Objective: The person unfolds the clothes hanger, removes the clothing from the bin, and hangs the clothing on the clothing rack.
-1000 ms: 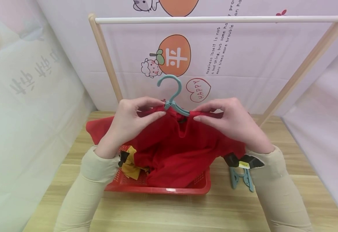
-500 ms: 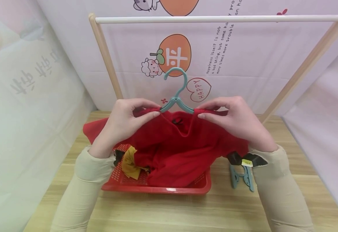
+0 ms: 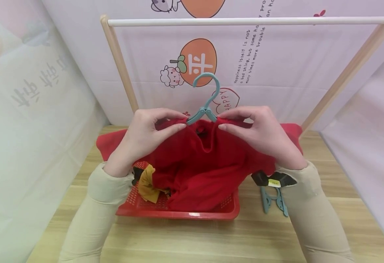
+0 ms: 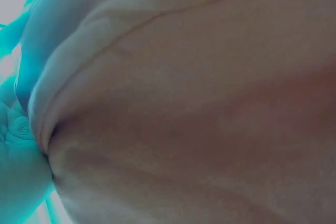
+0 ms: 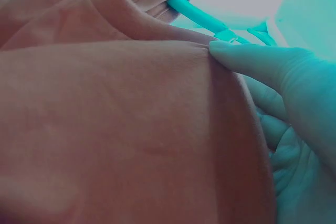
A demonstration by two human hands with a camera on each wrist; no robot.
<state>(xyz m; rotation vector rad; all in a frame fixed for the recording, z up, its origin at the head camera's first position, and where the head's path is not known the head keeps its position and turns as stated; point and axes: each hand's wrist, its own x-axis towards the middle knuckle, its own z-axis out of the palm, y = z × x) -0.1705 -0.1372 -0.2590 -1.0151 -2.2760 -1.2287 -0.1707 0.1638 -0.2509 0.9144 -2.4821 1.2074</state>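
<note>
A red V-neck shirt (image 3: 205, 171) hangs from a light blue folding hanger (image 3: 215, 91), whose hook and sloping arms show above the collar. My left hand (image 3: 147, 133) pinches the shirt's left shoulder between thumb and fingers, right beside the hanger arm. On the other shoulder, my right hand (image 3: 261, 131) pinches the fabric in the same way. The outer parts of the hanger are hidden inside the shirt. Cloth fills most of the left wrist view, while the right wrist view shows the thumb (image 5: 247, 59) pressed on the shoulder seam.
Below the shirt stands a red perforated basket (image 3: 179, 214) with yellow cloth (image 3: 150, 186) in it. A folded light blue hanger (image 3: 274, 202) lies on the wooden table to the right. Behind rises a rack with a white rod (image 3: 244, 22) and wooden posts.
The hanger's hook has moved up and to the right. Both hands spread apart, then came closer together again. The shirt's right sleeve now shows beyond the right hand.
</note>
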